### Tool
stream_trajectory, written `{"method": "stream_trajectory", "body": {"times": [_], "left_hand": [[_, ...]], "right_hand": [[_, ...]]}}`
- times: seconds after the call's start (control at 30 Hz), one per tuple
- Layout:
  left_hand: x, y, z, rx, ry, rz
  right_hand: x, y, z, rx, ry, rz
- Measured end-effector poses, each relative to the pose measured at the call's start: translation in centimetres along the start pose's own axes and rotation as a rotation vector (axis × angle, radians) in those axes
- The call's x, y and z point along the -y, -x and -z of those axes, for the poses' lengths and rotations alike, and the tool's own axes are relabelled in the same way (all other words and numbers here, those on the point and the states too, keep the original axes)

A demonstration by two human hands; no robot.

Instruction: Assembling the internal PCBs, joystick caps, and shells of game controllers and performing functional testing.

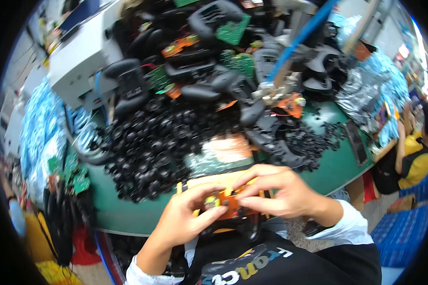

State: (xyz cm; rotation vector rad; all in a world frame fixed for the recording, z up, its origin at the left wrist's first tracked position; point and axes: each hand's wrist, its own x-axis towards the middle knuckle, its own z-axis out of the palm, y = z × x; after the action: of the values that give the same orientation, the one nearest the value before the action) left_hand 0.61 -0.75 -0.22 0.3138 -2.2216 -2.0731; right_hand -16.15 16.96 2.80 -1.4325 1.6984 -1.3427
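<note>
Left hand [188,221] and right hand [278,190], fingertips pinching an orange circuit board [228,202] steady between them, near black knobs [147,147].

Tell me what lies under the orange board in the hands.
Under the orange board a yellow-orange fixture shows on the green table. Both hands cover its middle, so the contact there cannot be seen.

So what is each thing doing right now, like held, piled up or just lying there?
Left hand: closed on the orange board's left end.
Right hand: fingers pinching the orange board from above.
Orange board: held up between both hands, above the table edge.
Black round parts: heaped in a loose pile.
Black shells: lying jumbled, unassembled.
Green boards: scattered among the shells.
Blue hose: hanging slanted over the table.
</note>
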Motion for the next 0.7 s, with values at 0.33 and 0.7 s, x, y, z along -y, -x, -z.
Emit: {"method": "stream_trajectory", "body": {"times": [0.33,0.7], "left_hand": [[0.6,1.2,-2.7,-0.356,0.360,0.159],[-0.8,1.5,-3.3,-0.470,0.534,0.259]], "right_hand": [[-1.7,3.4,3.5,-0.633,0.390,-0.092],[-5.9,11.0,4.8,-0.652,0.883,-0.433]]}}
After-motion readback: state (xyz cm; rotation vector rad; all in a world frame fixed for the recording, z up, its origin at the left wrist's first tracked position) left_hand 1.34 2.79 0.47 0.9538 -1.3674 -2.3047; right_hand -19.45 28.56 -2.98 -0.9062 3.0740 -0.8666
